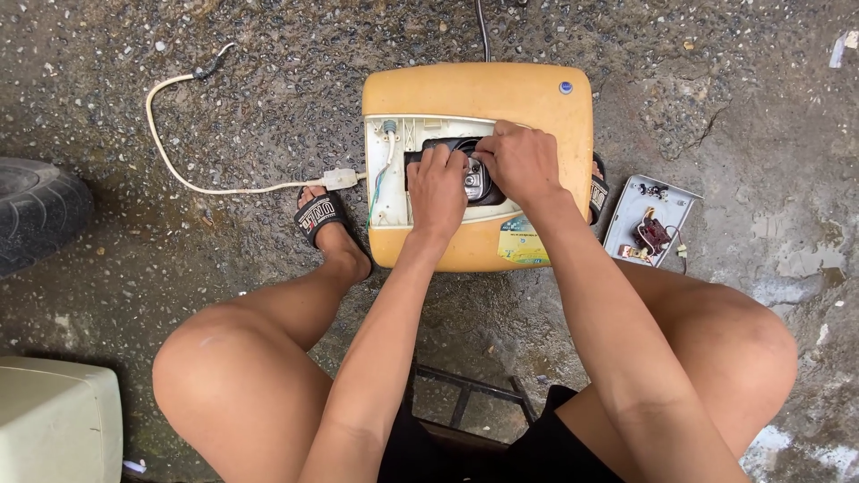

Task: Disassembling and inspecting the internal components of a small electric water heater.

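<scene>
Head view, looking straight down: a person was seen seated on a low stool, knees spread, over wet, gritty concrete floor (268, 107). Between the sandalled feet a yellow, rounded-square electric water heater (479, 94) was laid flat on the floor, its cover removed so that a white inner panel (386, 183) was exposed across its middle.

A black component (483, 190) was seated in that opening, its long axis running left to right across the heater. Both hands were brought together on top of it. The left hand (437, 186) was closed over the component's left part, fingers curled down and knuckles upward. The right hand (521, 161) was pressed in from the right and slightly farther from the body, its fingertips pinched at a small metallic part at the component's centre; whether a tool was held there could not be told. The component thus lay directly under both hands, with the pinched spot between them, just to the right of the left hand's knuckles.

A white power cord (179, 152) was trailed away to the left of the heater. To the right, well apart from the hands, a grey cover plate (626, 224) with small wired parts was left on the floor. A dark tyre (36, 210) was visible at the left edge, and a pale plastic object (54, 420) at the lower left corner.
</scene>
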